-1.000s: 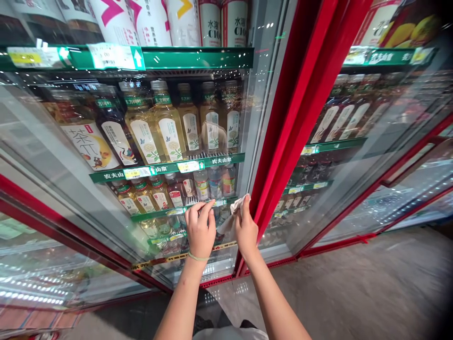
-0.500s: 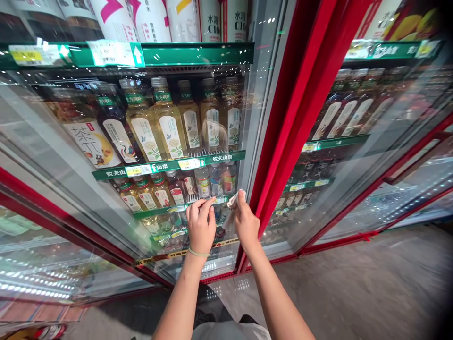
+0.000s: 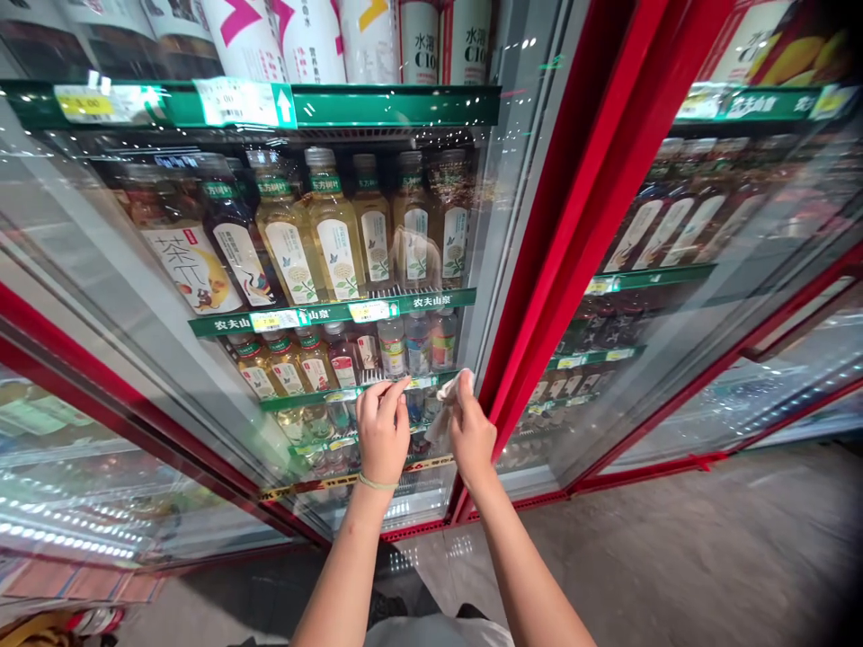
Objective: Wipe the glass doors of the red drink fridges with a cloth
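In the head view, my right hand (image 3: 472,436) is closed around a crumpled white cloth (image 3: 446,390), with the thumb pointing up. The cloth hangs down on the left side of the hand, close to the red door frame (image 3: 539,296). To its left, my left hand (image 3: 383,431) is loosely bent with fingers apart and nothing visible in it; a thin pale band circles that wrist. Both hands are in front of the glass door (image 3: 465,261) of a drinks cooler. Whether the left fingertips touch the glass, I cannot tell.
Behind the glass, several bottles of tea (image 3: 335,235) stand on shelves with green edge strips (image 3: 397,106) and price tags. More glass doors with red frames lie to the left and right. Grey floor (image 3: 715,548) shows below. Packaged goods (image 3: 87,622) sit at the lower left.
The shelves and bottles appear shifted slightly to the right as the view has moved. My right hand sits very slightly lower, still holding the cloth. The left hand is nearly unchanged.
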`<state>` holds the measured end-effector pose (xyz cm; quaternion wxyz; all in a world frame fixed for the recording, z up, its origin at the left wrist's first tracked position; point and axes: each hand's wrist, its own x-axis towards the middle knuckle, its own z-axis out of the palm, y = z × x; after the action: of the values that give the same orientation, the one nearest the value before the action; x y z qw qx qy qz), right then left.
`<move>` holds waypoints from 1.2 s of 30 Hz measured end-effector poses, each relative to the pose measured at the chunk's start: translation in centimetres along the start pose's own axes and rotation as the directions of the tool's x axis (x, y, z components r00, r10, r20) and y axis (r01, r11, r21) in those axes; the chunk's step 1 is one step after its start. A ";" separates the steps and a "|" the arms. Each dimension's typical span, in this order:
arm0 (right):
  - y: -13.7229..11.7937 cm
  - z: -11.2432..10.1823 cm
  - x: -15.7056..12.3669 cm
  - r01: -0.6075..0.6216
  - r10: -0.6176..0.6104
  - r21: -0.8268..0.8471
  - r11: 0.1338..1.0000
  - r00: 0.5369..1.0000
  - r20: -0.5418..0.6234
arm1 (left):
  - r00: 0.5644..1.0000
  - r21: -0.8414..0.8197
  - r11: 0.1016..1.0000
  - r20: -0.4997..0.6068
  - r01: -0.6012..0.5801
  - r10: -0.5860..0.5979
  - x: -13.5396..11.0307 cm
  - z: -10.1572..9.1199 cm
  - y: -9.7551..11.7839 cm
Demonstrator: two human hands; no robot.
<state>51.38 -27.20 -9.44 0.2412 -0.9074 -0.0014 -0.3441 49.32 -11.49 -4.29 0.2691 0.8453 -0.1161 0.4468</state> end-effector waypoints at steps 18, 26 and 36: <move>-1.2 0.1 1.2 0.129 -0.132 -0.026 0.991 0.978 -0.163 | 0.998 -0.047 0.999 0.059 0.018 -0.016 -0.2 -1.1 -0.9; -3.3 1.3 1.9 0.202 -0.170 0.083 0.976 0.942 -0.291 | 0.997 -0.091 0.993 0.036 0.069 -0.066 -0.3 -1.3 -1.2; -1.5 1.8 3.0 0.315 -0.146 0.219 0.924 0.817 -0.559 | 0.993 -0.100 0.988 0.004 0.120 -0.120 -0.5 -1.8 -1.9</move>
<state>54.54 -25.60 -8.13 0.3233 -0.7214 -0.0981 -0.6045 48.60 -8.93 -4.52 0.3377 0.8356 -0.0871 0.4244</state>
